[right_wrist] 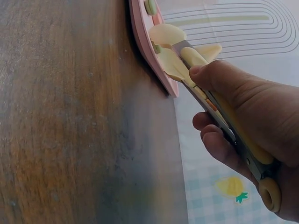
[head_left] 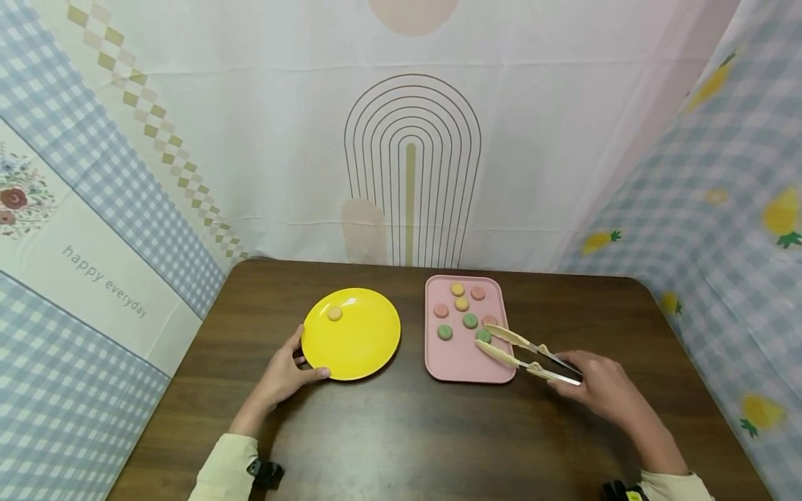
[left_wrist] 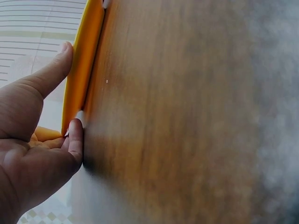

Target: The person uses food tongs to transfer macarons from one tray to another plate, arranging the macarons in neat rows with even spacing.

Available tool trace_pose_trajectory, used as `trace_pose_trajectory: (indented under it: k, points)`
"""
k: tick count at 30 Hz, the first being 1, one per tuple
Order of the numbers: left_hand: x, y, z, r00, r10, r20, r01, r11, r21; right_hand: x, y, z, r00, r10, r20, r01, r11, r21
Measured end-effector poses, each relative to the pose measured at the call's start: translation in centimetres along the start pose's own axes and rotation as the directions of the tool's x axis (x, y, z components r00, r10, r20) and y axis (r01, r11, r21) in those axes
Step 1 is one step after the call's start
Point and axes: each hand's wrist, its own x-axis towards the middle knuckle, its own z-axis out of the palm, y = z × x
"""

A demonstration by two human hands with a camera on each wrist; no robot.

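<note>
My left hand [head_left: 283,376] grips the near left rim of a yellow plate [head_left: 370,344], thumb over the edge and fingers at its side and underneath. One pale yellow disc [head_left: 335,314], like a small cookie, lies on that plate. In my right hand [head_left: 603,390] is a pair of tongs [right_wrist: 240,149] with cream tips and metal arms. The tongs' tips are spread over the right side of a pink tray [head_left: 451,365], on either side of a green disc [head_left: 483,336]. A pink disc [head_left: 490,321] sits just behind the upper tip.
Several more discs in yellow, pink and green, such as a green one [head_left: 445,332], lie about the tray's back and middle. Plate and tray stand apart on a dark wooden table [head_left: 401,445]. Patterned cloth [head_left: 282,139] hangs behind and along both sides.
</note>
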Motion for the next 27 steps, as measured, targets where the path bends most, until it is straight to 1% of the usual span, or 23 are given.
trace_pose_trajectory:
  k: [3,13,21,27]
  points:
    - [0.02,-0.05,0.04,1.0,-0.001,-0.001,0.001,1.0,-0.004,-0.06,-0.01,0.07,1.0,0.002,0.008,-0.002,1.0,0.003]
    - [-0.2,0.11,0.03,1.0,-0.01,0.0,0.01,1.0,-0.007,-0.34,-0.08,0.21,1.0,-0.012,-0.015,0.012,1.0,0.002]
    - [-0.04,-0.12,0.1,1.0,-0.009,0.001,0.009,1.0,-0.01,-0.6,-0.06,0.66,0.996,-0.046,-0.075,0.046,0.999,0.002]
    - [0.05,-0.3,0.15,1.0,-0.009,0.001,0.009,1.0,-0.006,-0.19,-0.36,0.74,0.99,-0.067,-0.121,0.069,0.998,0.015]
